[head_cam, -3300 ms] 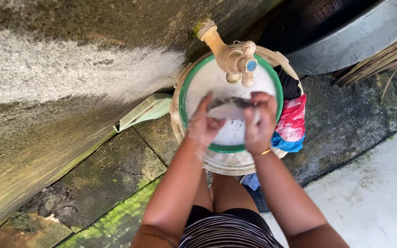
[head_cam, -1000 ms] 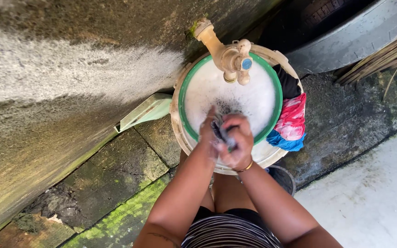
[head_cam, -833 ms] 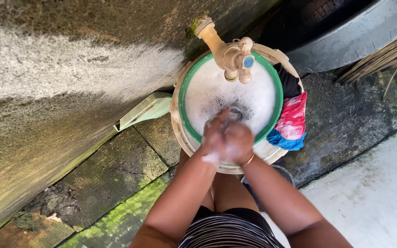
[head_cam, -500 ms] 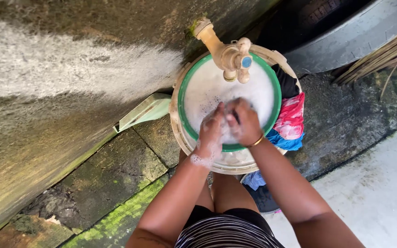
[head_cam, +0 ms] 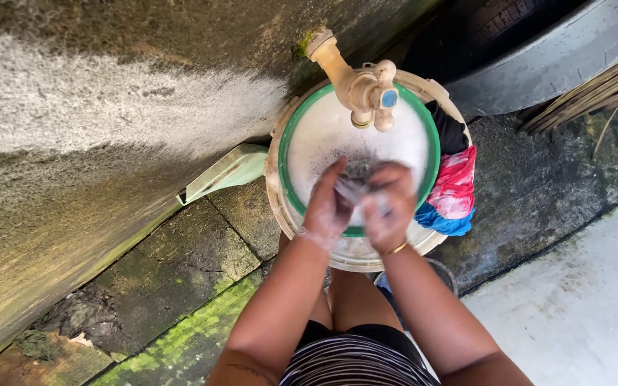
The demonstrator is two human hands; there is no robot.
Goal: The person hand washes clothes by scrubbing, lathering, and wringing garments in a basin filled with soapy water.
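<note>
A green-rimmed basin (head_cam: 287, 175) full of white soapy water sits on a wider cream tub (head_cam: 366, 256). Over its near side my left hand (head_cam: 325, 207) and my right hand (head_cam: 389, 204) press together on a small wet grey cloth (head_cam: 352, 190), both soapy. The cloth is mostly hidden between my fingers. A gold bangle shows on my right wrist. A tan tap (head_cam: 366, 89) with a blue cap juts from the wall just above the basin.
Pink, blue and black clothes (head_cam: 454, 191) hang over the tub's right rim. A rough concrete wall (head_cam: 94, 136) fills the left. A pale green dustpan (head_cam: 227, 171) leans by the tub. Mossy slabs (head_cam: 180, 336) lie below; a dark tyre (head_cam: 538, 64) at top right.
My hands have kept rubbing the cloth, drawing toward the near rim and back out over the suds. The cloth was spread wider between them 3.3 s ago.
</note>
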